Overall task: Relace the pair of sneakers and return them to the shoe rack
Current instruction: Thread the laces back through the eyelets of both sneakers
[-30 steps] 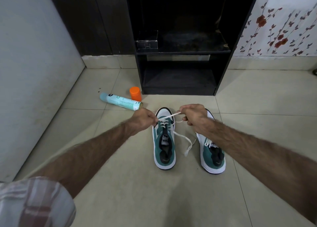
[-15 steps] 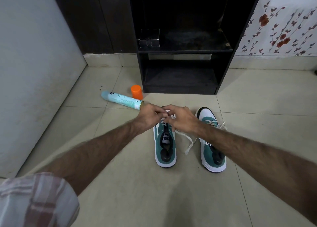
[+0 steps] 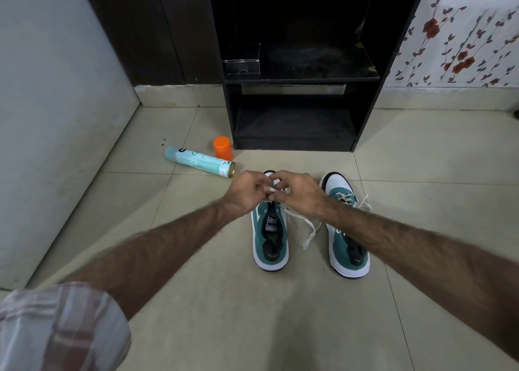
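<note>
Two green and white sneakers stand side by side on the tiled floor, toes toward the black shoe rack (image 3: 292,81). Over the front of the left sneaker (image 3: 270,238) my left hand (image 3: 247,192) and my right hand (image 3: 299,195) meet, both pinching its white lace (image 3: 307,230) between fingertips. The lace's loose end trails over the floor between the shoes. The right sneaker (image 3: 348,247) stands untouched, its lace ends lying loose across its top. My hands hide the left sneaker's eyelets.
A teal spray can (image 3: 198,161) lies on the floor left of the sneakers, with an orange cap (image 3: 222,147) beside it. A small clear box (image 3: 243,61) sits on the rack's middle shelf. A white wall runs along the left.
My hands were apart, pulling the lace taut across the left sneaker. They have come together over its front, fingers now working the lace close up.
</note>
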